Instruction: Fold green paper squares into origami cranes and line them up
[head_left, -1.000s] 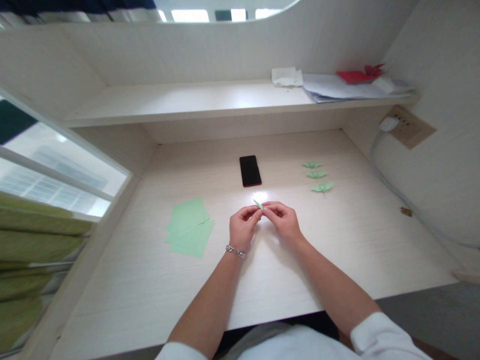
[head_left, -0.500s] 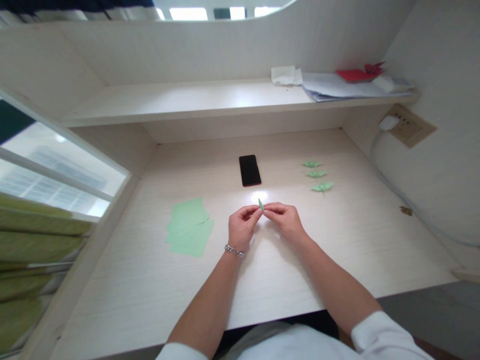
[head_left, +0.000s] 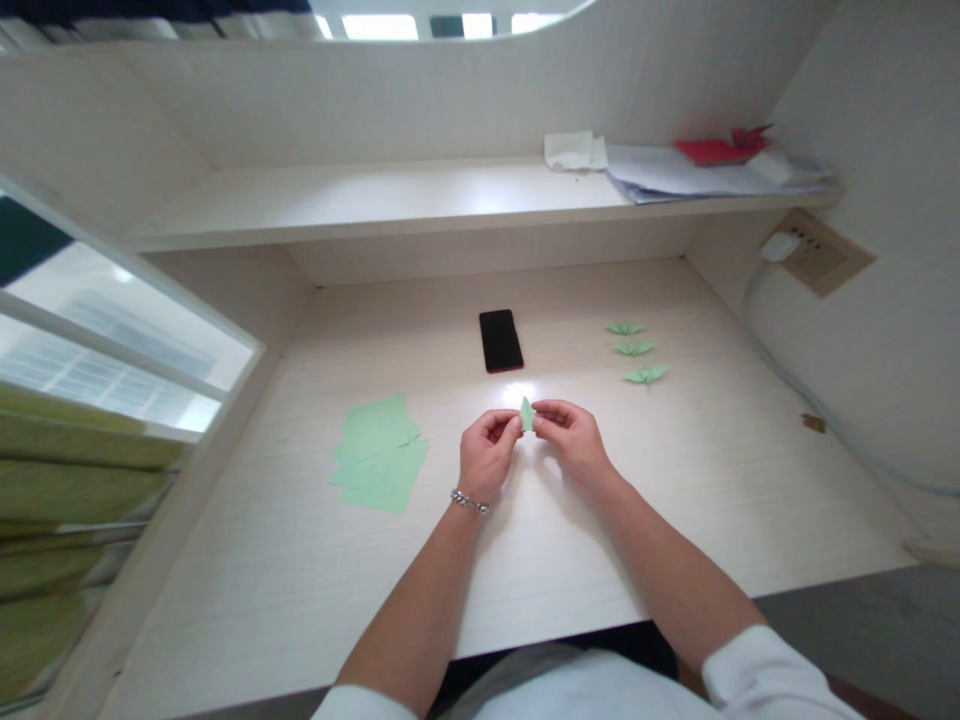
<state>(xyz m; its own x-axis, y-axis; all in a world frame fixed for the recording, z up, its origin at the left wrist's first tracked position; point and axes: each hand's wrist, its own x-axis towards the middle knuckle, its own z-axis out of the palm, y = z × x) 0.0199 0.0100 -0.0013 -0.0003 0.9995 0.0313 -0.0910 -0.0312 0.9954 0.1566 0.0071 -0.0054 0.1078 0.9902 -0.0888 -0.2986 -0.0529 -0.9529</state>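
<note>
A small folded piece of green paper is pinched between both hands, its pointed tip upward, just above the desk. My left hand holds its left side between thumb and fingers; a metal chain bracelet circles that wrist. On the paper's right side, my right hand pinches with thumb and fingertips. Left of my hands lies a fanned stack of green paper sheets. Toward the right, three folded green paper cranes sit in a column: a far crane, a middle crane and a near crane.
A black phone lies on the desk beyond my hands. The raised shelf at the back carries white papers and a red paper crane. A cable runs down the right wall from a socket.
The folded green paper has turned from a narrow edge to a broader face toward me. My fingertips have moved slightly apart around it.
</note>
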